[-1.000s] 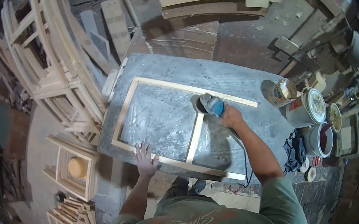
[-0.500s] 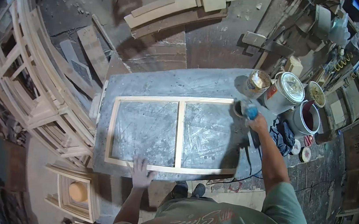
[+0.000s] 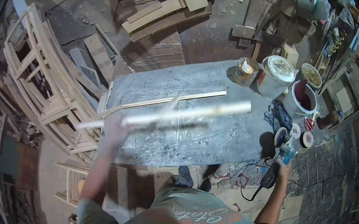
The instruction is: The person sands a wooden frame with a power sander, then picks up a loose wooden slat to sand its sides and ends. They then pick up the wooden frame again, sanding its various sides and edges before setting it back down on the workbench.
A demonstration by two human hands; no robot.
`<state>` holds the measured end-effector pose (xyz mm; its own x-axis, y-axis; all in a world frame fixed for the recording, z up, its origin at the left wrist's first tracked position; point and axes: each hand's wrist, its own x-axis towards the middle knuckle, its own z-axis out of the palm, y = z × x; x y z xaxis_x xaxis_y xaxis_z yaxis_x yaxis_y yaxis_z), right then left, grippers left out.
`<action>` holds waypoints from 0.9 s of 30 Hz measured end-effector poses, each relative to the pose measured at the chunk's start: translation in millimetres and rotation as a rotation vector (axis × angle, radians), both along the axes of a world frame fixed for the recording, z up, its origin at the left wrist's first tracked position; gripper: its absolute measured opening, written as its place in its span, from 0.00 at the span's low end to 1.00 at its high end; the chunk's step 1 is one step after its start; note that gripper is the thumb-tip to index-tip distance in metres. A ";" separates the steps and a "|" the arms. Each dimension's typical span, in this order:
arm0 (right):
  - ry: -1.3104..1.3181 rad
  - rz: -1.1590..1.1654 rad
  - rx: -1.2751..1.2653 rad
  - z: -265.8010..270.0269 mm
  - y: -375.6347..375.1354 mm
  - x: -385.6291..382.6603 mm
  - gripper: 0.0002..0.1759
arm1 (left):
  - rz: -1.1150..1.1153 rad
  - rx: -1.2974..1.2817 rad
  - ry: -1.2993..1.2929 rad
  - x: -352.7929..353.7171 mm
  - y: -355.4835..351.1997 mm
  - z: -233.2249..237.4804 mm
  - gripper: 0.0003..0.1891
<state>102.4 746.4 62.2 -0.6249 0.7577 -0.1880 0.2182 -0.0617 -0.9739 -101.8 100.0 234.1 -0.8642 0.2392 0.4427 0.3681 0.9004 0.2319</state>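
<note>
My left hand [image 3: 116,132], smeared by motion, is closed on the near rail of a pale wooden frame [image 3: 192,113]. That rail is lifted off the grey tabletop [image 3: 153,151], so the frame stands tilted, its far rail lower and towards the back of the table. In my right hand [image 3: 284,169] is a corded disc sander [image 3: 272,175], black-bodied with a blue part near its head. I hold it beyond the table's right edge, with its round disc turned outward. The fingers wrap around the tool.
Along the table's right back stand an open can [image 3: 247,71], a lidded white bucket [image 3: 276,76] and an open bucket [image 3: 300,99]. Round discs [image 3: 307,139] and a dark cloth [image 3: 280,117] lie nearby. Wooden frames [image 3: 56,102] are stacked at left. A black cord trails below the sander.
My left hand has lifted the frame's near rail, tilting the frame up from flat. My right hand has brought the sander off the frame's far right corner, towards me and right.
</note>
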 end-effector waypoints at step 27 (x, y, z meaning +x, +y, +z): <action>-0.272 -0.135 0.082 0.4 -190.2 120.5 0.30 | -0.291 0.293 -0.053 -189.9 16.9 -59.7 0.28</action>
